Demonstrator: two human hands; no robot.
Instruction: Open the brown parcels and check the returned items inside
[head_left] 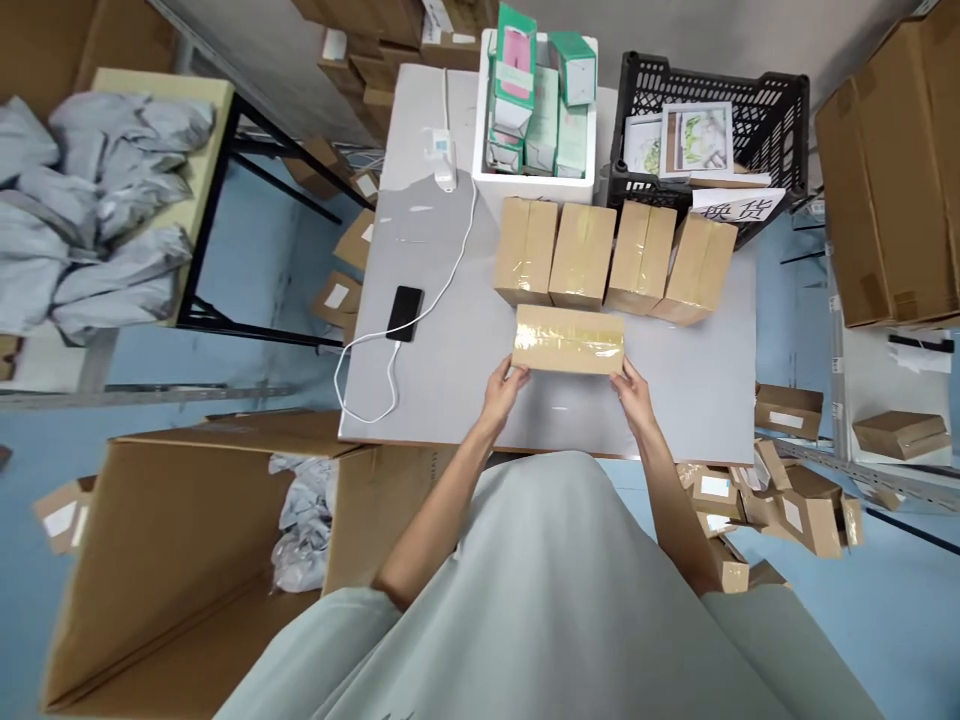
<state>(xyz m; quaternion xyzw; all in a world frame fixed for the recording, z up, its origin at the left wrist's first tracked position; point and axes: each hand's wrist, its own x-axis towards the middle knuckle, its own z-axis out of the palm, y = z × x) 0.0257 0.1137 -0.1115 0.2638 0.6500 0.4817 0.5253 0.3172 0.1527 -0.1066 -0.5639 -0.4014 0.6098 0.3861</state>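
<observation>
A taped cardboard box (pixel 568 340) lies lengthwise near the front of the grey table (pixel 450 390), with shiny clear tape along its top. My left hand (pixel 504 388) grips its left end, and my right hand (pixel 631 392) grips the right end, fingers closed at the lower corners. Just behind it stand several similar taped boxes in a row, among them one at the left (pixel 525 250) and one at the right (pixel 699 268). I cannot tell whether the held box touches the tabletop.
Behind the row are a white foam bin (pixel 535 188) of green-and-white boxes and a black crate (pixel 784 140) holding framed pictures. A phone (pixel 405 313) and white cable (pixel 450 275) lie on the left. An open carton (pixel 187 560) stands front left; boxes (pixel 814 515) litter the right floor.
</observation>
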